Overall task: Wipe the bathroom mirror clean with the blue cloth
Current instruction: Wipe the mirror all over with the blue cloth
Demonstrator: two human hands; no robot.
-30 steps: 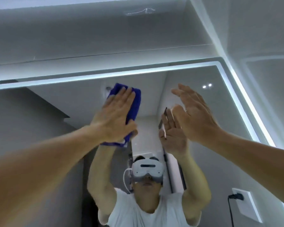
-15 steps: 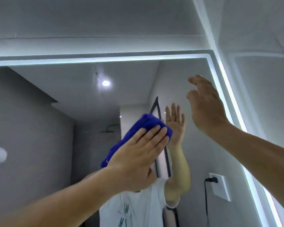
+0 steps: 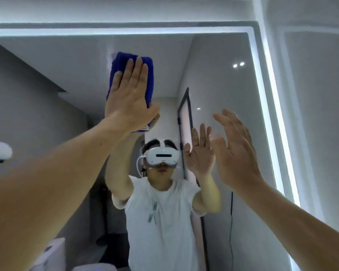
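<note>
- I see the blue cloth folded into a thick upright pad with a plush, looped pile; it lies flat against the upper middle of the mirror, below the top edge.
- The mirror is a smooth, glossy pane with a lit white strip along its top and right edges, rounded at the corner.
- My left hand presses the cloth to the glass with a flat palm. The four fingers are straight, close together and pointing up over the cloth; the thumb wraps the cloth's lower right edge.
- My right hand is raised to the right of the cloth and lower, well apart from it. Its fingers are open, slightly spread and gently curved, and it holds nothing. I cannot tell whether it touches the glass.
- The reflection shows a person in a white T-shirt wearing a white headset, both arms raised.
- Matte grey walls surround the mirror.
</note>
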